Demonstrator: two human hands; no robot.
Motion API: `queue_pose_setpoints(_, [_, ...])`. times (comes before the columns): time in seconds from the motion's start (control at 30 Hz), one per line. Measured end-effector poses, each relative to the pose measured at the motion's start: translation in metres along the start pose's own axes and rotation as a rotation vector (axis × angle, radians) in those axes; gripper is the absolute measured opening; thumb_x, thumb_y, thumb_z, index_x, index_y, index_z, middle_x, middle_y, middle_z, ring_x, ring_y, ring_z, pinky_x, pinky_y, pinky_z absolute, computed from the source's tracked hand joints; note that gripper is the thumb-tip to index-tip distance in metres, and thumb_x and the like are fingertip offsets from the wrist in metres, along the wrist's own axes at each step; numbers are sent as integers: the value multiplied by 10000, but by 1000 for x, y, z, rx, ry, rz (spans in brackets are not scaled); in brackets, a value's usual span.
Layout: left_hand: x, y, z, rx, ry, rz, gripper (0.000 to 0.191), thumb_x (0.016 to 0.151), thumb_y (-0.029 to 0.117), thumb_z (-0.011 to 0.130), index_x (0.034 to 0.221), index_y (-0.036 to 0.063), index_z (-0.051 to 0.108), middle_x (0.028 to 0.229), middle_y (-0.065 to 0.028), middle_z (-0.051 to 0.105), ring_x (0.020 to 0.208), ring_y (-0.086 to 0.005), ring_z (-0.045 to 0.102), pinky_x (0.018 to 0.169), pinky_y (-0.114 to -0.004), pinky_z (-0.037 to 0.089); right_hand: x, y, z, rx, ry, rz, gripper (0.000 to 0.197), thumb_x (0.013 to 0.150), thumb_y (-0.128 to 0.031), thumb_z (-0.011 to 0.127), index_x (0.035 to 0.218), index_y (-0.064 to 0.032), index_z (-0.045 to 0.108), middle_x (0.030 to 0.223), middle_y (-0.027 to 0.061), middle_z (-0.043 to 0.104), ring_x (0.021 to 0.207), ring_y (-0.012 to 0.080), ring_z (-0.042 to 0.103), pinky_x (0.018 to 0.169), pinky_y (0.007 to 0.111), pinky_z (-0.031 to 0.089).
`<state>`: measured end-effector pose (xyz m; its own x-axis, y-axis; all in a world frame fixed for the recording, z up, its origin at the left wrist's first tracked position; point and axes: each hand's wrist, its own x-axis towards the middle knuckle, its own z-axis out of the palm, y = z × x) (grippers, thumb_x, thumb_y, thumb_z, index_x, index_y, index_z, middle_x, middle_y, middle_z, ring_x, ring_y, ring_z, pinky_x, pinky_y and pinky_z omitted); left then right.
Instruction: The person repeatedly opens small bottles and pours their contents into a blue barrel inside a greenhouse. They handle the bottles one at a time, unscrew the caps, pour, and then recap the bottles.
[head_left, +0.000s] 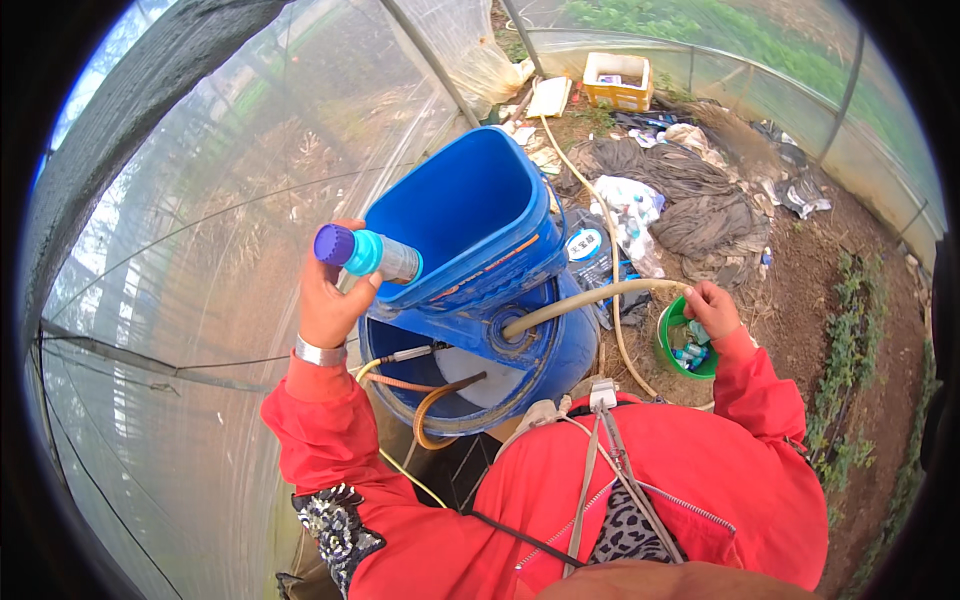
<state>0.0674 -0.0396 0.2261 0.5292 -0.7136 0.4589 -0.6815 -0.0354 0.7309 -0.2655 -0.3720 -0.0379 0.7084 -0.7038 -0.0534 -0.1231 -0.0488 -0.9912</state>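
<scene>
My left hand (337, 300) grips a turquoise plastic bottle (386, 255) with a purple screw cap (334, 244), tilted beside the rim of a blue plastic bucket (487, 270). Its label bears small writing. My right hand (711, 309) pinches the end of a thick beige hose (592, 298), whose other end enters a hole in the blue barrel's lid. The bucket rests tilted on this blue plastic barrel (570, 352). Through the barrel's uncovered part, whitish liquid (480, 375) shows, with a brown ribbed hose (427, 412) and a metal fitting (407, 353) at the opening.
A green bucket (662, 334) with several small bottles stands on the soil below my right hand. A thin yellowish hose (616, 262) crosses the ground. Beyond lie dark netting (697, 202), plastic bags (630, 206) and a foam box (619, 94). Clear plastic sheeting (225, 225) rises at left.
</scene>
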Motion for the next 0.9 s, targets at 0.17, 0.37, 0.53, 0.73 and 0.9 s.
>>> queue_pose_setpoints(0.17, [-86, 19, 57, 334, 157, 128, 487, 611, 61, 668, 1079, 48, 534, 1044, -118, 571, 970, -288, 573, 872, -356, 440, -6, -155, 113, -76, -464, -524, 267, 816, -259, 701, 885, -50, 549, 685, 2, 543, 588, 89, 499, 556, 242, 418])
queue_pose_setpoints(0.37, [-154, -5, 102, 589, 280, -19, 472, 584, 123, 714, 1017, 44, 541, 930, -121, 567, 865, -334, 544, 718, -400, 440, -34, -193, 234, -436, -637, -997, 547, 771, -554, 608, 1026, -82, 501, 808, 137, 638, 719, 328, 632, 585, 405, 488])
queue_pose_setpoints(0.53, [-183, -23, 127, 342, 546, -140, 540, 688, 166, 735, 1149, 25, 492, 996, -134, 567, 895, -313, 569, 768, -364, 456, -35, -176, 266, -398, -490, -967, 358, 801, -459, 633, 878, -121, 546, 621, 75, 593, 582, 273, 618, 506, 366, 470])
queue_pose_setpoints(0.73, [-218, -59, 117, -1021, 55, -377, 697, 791, 588, 610, 1152, 5, 485, 841, -109, 590, 668, -161, 589, 561, -255, 467, -30, -177, 271, -242, -816, -932, 335, 832, -463, 576, 878, -131, 573, 653, 107, 607, 609, 305, 611, 529, 380, 467])
queue_pose_setpoints(0.9, [-226, -65, 88, -988, 88, -378, 724, 771, 651, 578, 1115, 18, 507, 778, -94, 588, 604, -156, 583, 494, -252, 454, -22, -194, 283, 46, -1075, -1017, 341, 839, -346, 605, 1098, -126, 580, 982, 134, 614, 979, 299, 583, 799, 373, 468])
